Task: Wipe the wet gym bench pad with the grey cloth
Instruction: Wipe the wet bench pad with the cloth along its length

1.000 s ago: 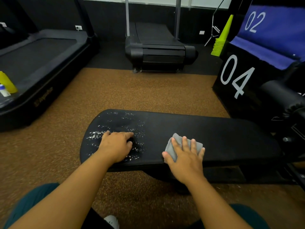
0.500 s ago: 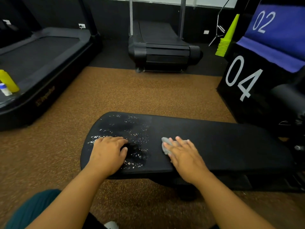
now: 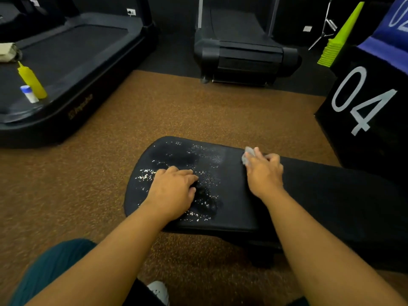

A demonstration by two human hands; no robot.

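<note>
**Spotter:** Where's the cloth now?

**Operator:** I've just run it up. A second ago my right hand (image 3: 263, 171) had the grey cloth (image 3: 248, 154) flat under spread fingers at the near edge of the bench pad (image 3: 320, 195). Now the cloth sits bunched at the far edge, only a small pale corner poking out past my fingertips, the hand curled over it and pressing down.

**Spotter:** And the wet patch?

**Operator:** Untouched, as far as I can judge. The droplets (image 3: 198, 191) cover the rounded left end, and my stroke ran alongside them, just right of the wet area.

**Spotter:** Left hand?

**Operator:** My left hand (image 3: 174, 191) hasn't budged: palm down on the pad, fingers loosely together and slightly curled, holding nothing, right in the middle of the droplets.

**Spotter:** So it's in the way.

**Operator:** I reckon so. The next pass needs to sweep leftward into the wet, and that hand has to lift or slide off first. The real wiping has barely begun.
</note>
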